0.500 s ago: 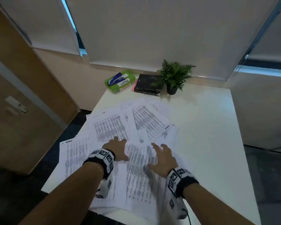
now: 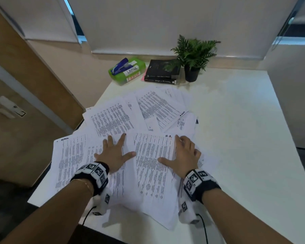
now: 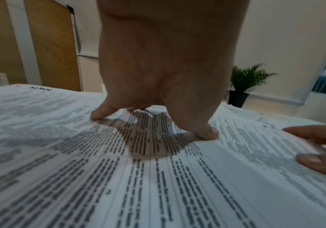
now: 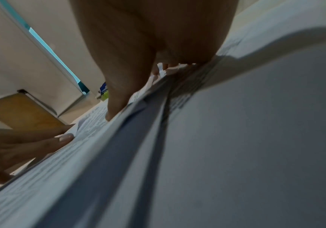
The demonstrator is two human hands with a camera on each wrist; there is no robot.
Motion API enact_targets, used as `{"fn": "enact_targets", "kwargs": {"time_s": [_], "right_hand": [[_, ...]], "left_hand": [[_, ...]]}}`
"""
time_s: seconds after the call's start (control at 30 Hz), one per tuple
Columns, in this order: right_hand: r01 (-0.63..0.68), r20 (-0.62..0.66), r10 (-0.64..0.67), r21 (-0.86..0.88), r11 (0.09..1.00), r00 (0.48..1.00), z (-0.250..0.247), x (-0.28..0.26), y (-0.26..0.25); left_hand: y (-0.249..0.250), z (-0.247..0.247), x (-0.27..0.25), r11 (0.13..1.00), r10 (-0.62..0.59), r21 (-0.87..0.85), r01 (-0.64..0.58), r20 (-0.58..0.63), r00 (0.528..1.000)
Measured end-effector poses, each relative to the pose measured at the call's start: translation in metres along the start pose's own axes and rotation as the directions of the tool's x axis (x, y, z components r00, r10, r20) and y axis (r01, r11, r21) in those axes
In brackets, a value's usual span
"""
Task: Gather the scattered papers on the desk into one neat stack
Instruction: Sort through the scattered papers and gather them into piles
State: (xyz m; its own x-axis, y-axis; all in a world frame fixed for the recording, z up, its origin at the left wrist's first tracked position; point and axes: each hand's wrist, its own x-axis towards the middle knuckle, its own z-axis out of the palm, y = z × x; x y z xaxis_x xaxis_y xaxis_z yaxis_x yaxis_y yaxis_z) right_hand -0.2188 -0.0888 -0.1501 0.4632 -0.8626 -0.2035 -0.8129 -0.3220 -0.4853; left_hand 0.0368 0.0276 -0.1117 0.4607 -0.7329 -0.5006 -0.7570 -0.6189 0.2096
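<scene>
Printed papers (image 2: pixel 153 118) are lying fanned and overlapping across the lower centre of the white desk (image 2: pixel 239 131), with the left hand (image 2: pixel 115 154) and right hand (image 2: pixel 182 155) pressing down, fingers spread.

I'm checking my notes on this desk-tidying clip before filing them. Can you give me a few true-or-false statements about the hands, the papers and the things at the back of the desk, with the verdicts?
1. Both hands lie on the papers. True: the left hand and the right hand are on them, fingers spread.
2. The papers are already one neat stack. False: they lie fanned and overlapping across the desk.
3. A blue stapler lies on the green box. True.
4. The potted plant stands to the left of the green box. False: it stands to the right, beside the black books.
5. The left hand holds a sheet lifted off the desk. False: it presses flat on the papers.
</scene>
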Motion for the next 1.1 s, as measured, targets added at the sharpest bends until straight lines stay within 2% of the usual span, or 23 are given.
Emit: {"fn": "enact_targets", "kwargs": {"time_s": [0.27,0.5,0.63,0.73,0.83,0.93,1.03,1.1], "right_hand": [[0.023,-0.192,-0.014,0.041,0.999,0.981,0.017,0.01,0.005],[0.065,-0.249,-0.044,0.076,0.995,0.968,0.02,0.005,0.009],[0.033,-0.239,-0.011,0.087,0.996,0.971,0.014,0.002,0.009],[0.028,-0.234,-0.006,0.093,0.995,0.972,0.011,-0.005,0.007],[0.029,-0.236,-0.008,0.089,0.996,0.972,0.008,-0.011,0.004],[0.048,-0.202,-0.024,0.117,0.992,0.979,0.004,-0.016,0.001],[0.054,-0.188,-0.029,0.131,0.99,0.982,0.001,-0.022,0.0],[0.054,-0.197,-0.019,0.175,0.983,0.98,0.001,-0.024,0.0]], "left_hand": [[0.022,0.009,0.019,0.996,0.094,0.001,-0.094,-0.081,0.992],[0.007,0.02,0.025,0.969,0.144,-0.152,-0.197,-0.303,0.942],[-0.023,0.015,0.013,0.971,0.088,-0.171,-0.165,-0.385,0.919],[-0.041,0.018,-0.008,0.984,-0.044,-0.176,-0.036,-0.426,0.904],[-0.048,0.024,-0.027,0.965,-0.178,-0.251,0.077,-0.409,0.895],[-0.057,0.032,-0.023,0.921,-0.198,-0.388,0.031,-0.397,0.896],[-0.065,0.036,-0.015,0.842,-0.16,-0.532,-0.094,-0.412,0.897],[-0.063,0.035,-0.017,0.797,-0.17,-0.593,-0.117,-0.405,0.898]]}}
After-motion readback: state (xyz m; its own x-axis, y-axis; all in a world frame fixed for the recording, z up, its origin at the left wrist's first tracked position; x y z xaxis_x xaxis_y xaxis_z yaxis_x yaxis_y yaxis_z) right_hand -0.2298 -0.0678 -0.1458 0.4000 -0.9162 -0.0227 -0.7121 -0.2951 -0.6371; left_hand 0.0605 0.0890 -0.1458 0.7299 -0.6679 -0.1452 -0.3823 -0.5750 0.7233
